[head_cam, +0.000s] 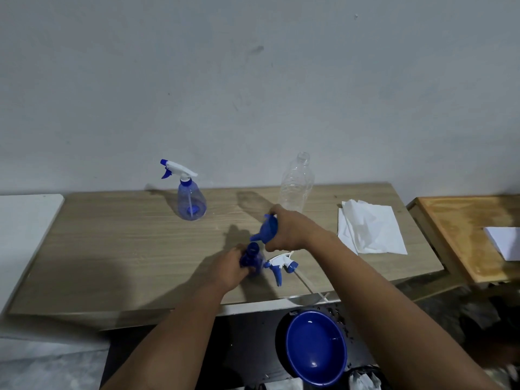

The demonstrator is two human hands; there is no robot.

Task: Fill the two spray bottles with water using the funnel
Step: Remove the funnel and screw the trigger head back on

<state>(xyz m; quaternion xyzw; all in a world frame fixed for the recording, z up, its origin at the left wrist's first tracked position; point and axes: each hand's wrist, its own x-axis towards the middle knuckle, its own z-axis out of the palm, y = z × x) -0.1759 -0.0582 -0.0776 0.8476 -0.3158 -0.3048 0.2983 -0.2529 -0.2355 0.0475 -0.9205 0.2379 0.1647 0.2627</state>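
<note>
My left hand (230, 267) grips an open blue spray bottle (253, 256) standing near the table's front edge. Just above and to its right, my right hand (289, 232) holds a blue funnel (267, 229), tilted with its spout pointing down-left toward the bottle's neck. The bottle's removed trigger head (281, 266), white and blue with its tube, lies on the table beside it on the right. A second blue spray bottle (191, 201), with its trigger head on, stands upright at the back left. A clear plastic bottle (297, 184) without a cap stands at the back.
The wooden table (126, 249) holds white paper towels (368, 226) at the right. A blue bowl (315, 347) sits on the dark floor below the front edge. A second wooden surface (464, 235) with white paper (505, 242) stands to the right.
</note>
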